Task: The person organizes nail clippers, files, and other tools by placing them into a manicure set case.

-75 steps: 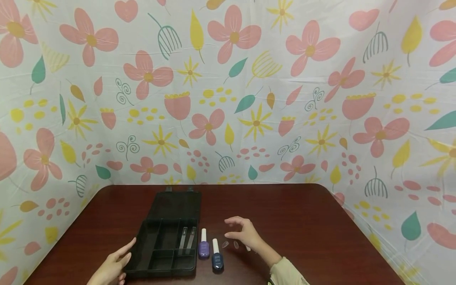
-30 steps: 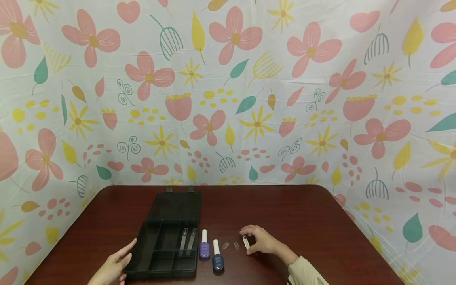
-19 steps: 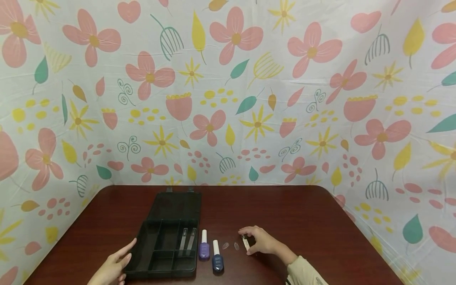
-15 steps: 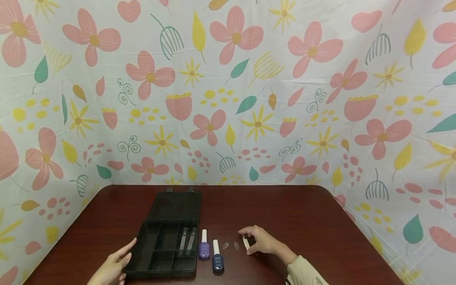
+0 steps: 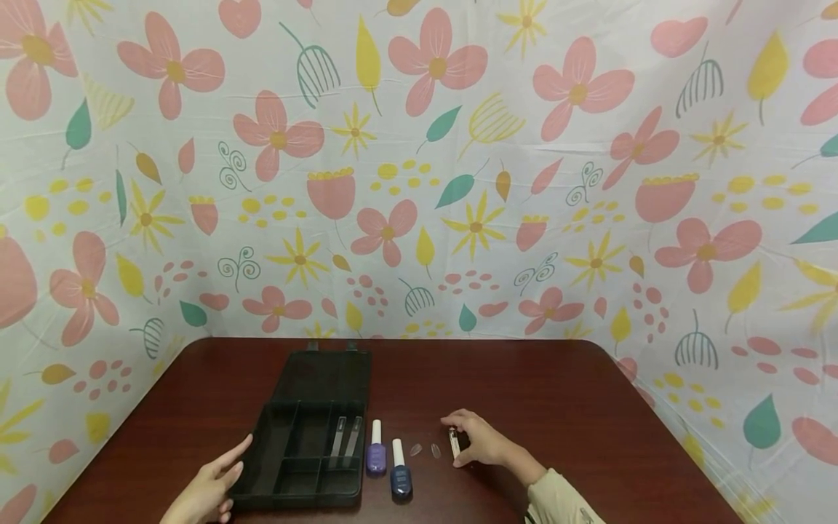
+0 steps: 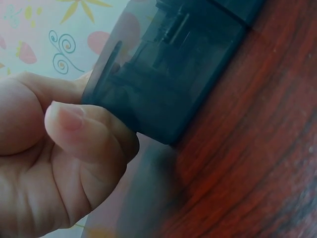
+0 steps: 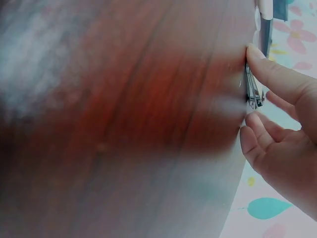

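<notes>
On the left of the table lies an opened black plastic organizer box [image 5: 294, 502], its lid folded back. My left hand [image 5: 203, 489] grips its near left side, index finger along the wall; the left wrist view shows curled fingers at the box [image 6: 158, 106] corner. A small silver nail clipper [image 5: 455, 445] is between the thumb and fingers of my right hand [image 5: 481, 441]. The right wrist view shows this nail clipper [image 7: 252, 89] edge-on at the tabletop. Left of it lie two clear oval pieces, the nearer one [image 5: 436, 451] beside the other [image 5: 415, 450].
A purple nail polish bottle [image 5: 376, 458] and a dark blue one [image 5: 401, 482], both white-capped, stand beside the box. Two slim silver tools [image 5: 353, 438] sit in a right-hand compartment. The brown table [image 5: 524, 386] ends at a flower-printed cloth [image 5: 471, 145] behind.
My right hand has moved right and down from above the clear pieces and has taken hold of the nail clipper. My left hand stays at the box.
</notes>
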